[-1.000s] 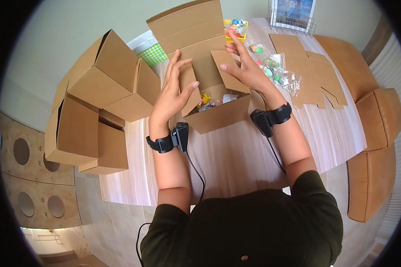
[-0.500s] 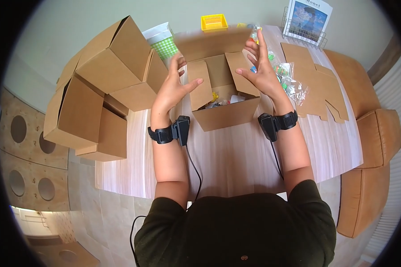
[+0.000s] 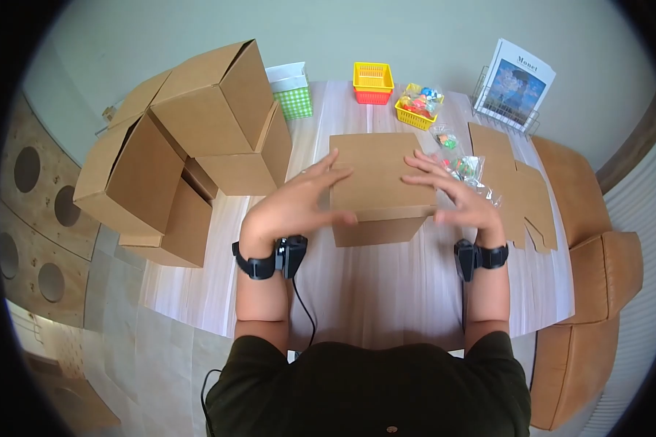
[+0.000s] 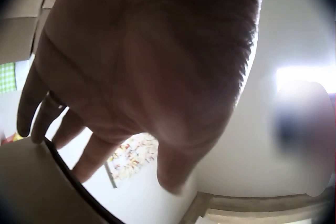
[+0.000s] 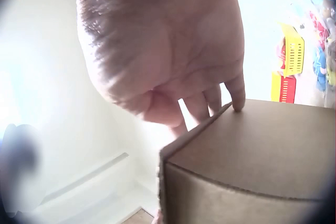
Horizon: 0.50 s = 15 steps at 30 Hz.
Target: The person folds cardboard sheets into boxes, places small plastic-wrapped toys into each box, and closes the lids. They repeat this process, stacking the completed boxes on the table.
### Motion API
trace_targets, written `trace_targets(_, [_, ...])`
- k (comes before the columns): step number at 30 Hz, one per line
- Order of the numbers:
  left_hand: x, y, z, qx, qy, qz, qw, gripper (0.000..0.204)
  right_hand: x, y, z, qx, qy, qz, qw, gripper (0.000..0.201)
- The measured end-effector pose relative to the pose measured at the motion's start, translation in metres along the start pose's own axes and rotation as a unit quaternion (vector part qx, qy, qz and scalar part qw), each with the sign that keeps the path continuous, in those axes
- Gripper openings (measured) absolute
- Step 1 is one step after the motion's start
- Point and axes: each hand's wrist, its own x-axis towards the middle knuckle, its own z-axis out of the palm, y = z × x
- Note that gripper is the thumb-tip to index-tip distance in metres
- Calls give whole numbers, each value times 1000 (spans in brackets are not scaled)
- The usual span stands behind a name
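Observation:
A cardboard box (image 3: 379,171) stands at the middle of the table, its lid lying down over the top and hiding the contents. My left hand (image 3: 297,202) is at the lid's left edge with fingers spread. Across from it, my right hand (image 3: 465,202) spreads its fingers over the lid's right edge. Seen from the right wrist, one fingertip (image 5: 238,103) meets the cardboard box (image 5: 257,145) at its top edge. In the left wrist view the fingers of the left hand (image 4: 142,61) reach down to the box edge (image 4: 47,182).
Several cardboard boxes (image 3: 204,109) are stacked at the left, beside a green checked bag (image 3: 293,102). Behind are stacked baskets (image 3: 372,96) and a yellow basket (image 3: 413,120) of toys. Bagged toys (image 3: 463,169) and flat cardboard (image 3: 499,164) lie right, before a magazine rack (image 3: 514,87).
The raised lid has come down over the box, covering the toys inside. Both hands have moved from beside the open flaps to the lid's edges. The head view has shifted.

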Motion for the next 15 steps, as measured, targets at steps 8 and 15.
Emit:
trace_targets(8, [3, 5, 24, 122, 94, 22, 988, 80, 11, -17, 28, -176, 49, 17, 983, 65])
trace_targets(15, [1, 19, 25, 136, 105, -11, 985, 58, 11, -29, 31, -135, 78, 21, 988, 50])
